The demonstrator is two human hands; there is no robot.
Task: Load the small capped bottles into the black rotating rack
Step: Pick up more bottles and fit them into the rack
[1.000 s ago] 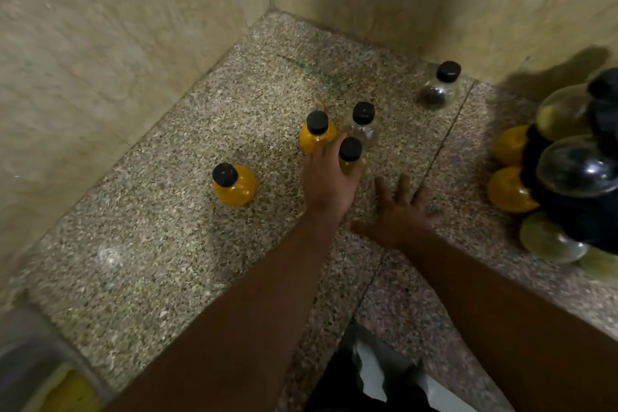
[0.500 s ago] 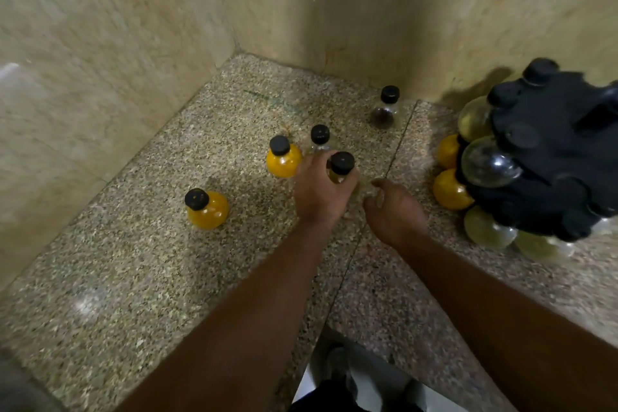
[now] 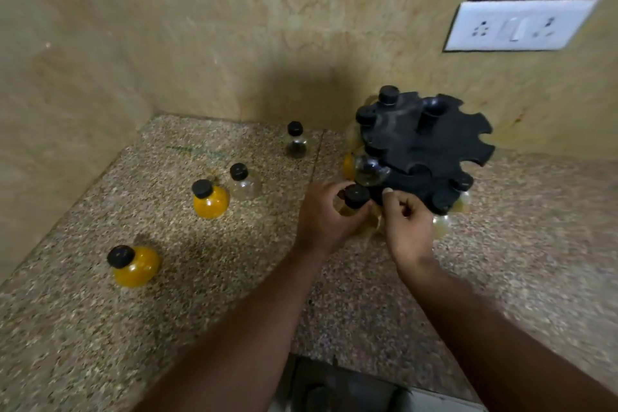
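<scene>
My left hand [image 3: 326, 214] grips a small black-capped bottle [image 3: 356, 196] and holds it against the lower tier of the black rotating rack [image 3: 431, 140]. My right hand [image 3: 406, 221] is beside it with fingers curled, thumb touching the rack's lower edge next to the bottle. The rack holds several round bottles, some clear, some yellow. On the counter stand two yellow bottles [image 3: 210, 199] [image 3: 133, 264], a clear bottle [image 3: 242, 181] and a dark-filled clear bottle [image 3: 296, 140].
The speckled stone counter [image 3: 234, 278] sits in a corner between two beige walls. A white socket plate [image 3: 518, 25] is on the back wall to the right. The counter's front edge runs along the bottom of the view.
My left hand lifted the bottle off the counter and carried it right to the rack. My right hand rose from the counter to the rack's lower edge. The view tilted up and right.
</scene>
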